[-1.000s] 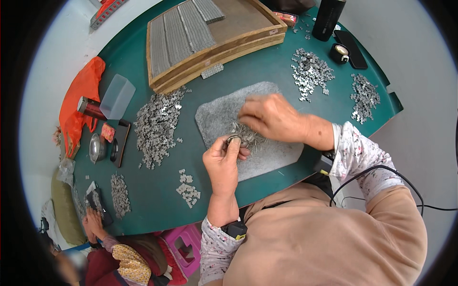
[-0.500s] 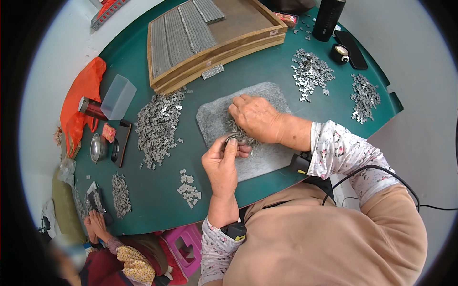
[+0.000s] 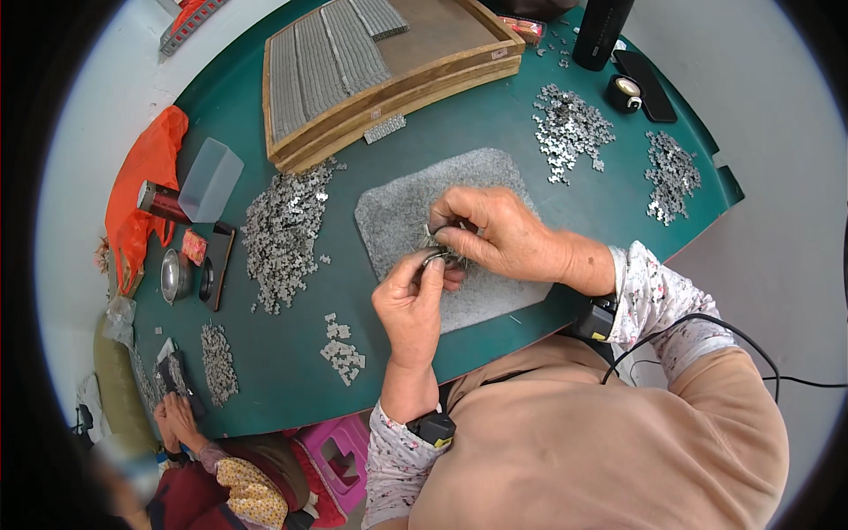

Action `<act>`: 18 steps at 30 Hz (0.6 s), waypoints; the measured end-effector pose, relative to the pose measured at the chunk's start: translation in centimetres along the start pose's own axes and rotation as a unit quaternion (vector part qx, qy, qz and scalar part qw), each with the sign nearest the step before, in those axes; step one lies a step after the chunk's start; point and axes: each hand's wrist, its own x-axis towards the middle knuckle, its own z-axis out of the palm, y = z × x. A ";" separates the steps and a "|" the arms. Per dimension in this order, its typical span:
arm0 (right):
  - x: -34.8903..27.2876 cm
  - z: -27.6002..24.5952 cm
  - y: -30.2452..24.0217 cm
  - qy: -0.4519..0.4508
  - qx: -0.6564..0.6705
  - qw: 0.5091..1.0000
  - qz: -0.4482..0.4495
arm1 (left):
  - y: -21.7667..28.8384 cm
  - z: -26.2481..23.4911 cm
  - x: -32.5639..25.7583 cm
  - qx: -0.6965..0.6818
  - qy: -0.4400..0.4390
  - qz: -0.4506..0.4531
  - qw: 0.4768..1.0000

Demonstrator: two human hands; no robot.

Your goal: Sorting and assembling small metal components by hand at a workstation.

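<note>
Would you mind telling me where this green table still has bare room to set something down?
Bare green lies between the grey mat and the right-hand metal piles, and along the near edge right of the small pile. The left side, by the big pile, is crowded.

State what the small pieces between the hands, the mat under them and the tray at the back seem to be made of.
Small pieces: likely metal, silvery and shiny.
Mat: probably felt or foam, grey, matt, fuzzy-looking.
Tray: apparently wood, pale brown, plain boards and rim.
</note>
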 end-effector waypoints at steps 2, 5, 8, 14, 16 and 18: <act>-0.3 0.4 0.3 -0.001 0.018 1.000 -0.006 | 0.0 0.0 -0.1 0.013 0.002 0.005 1.000; -0.6 1.0 0.9 0.000 0.047 0.999 -0.011 | 0.2 0.1 -0.1 0.025 0.003 0.014 1.000; -0.7 1.2 1.1 0.006 0.063 0.998 -0.003 | 0.0 0.1 0.0 0.022 0.000 0.013 1.000; -0.7 1.5 1.2 0.023 0.011 0.999 -0.023 | -0.5 -0.1 0.1 0.036 -0.002 0.023 0.999; -0.8 1.7 1.3 0.031 -0.025 0.998 -0.054 | -0.9 -0.3 -0.1 0.086 -0.001 0.051 0.995; -0.9 1.7 1.0 0.037 -0.035 0.996 -0.067 | -0.9 -0.3 -0.1 0.092 -0.002 0.057 0.994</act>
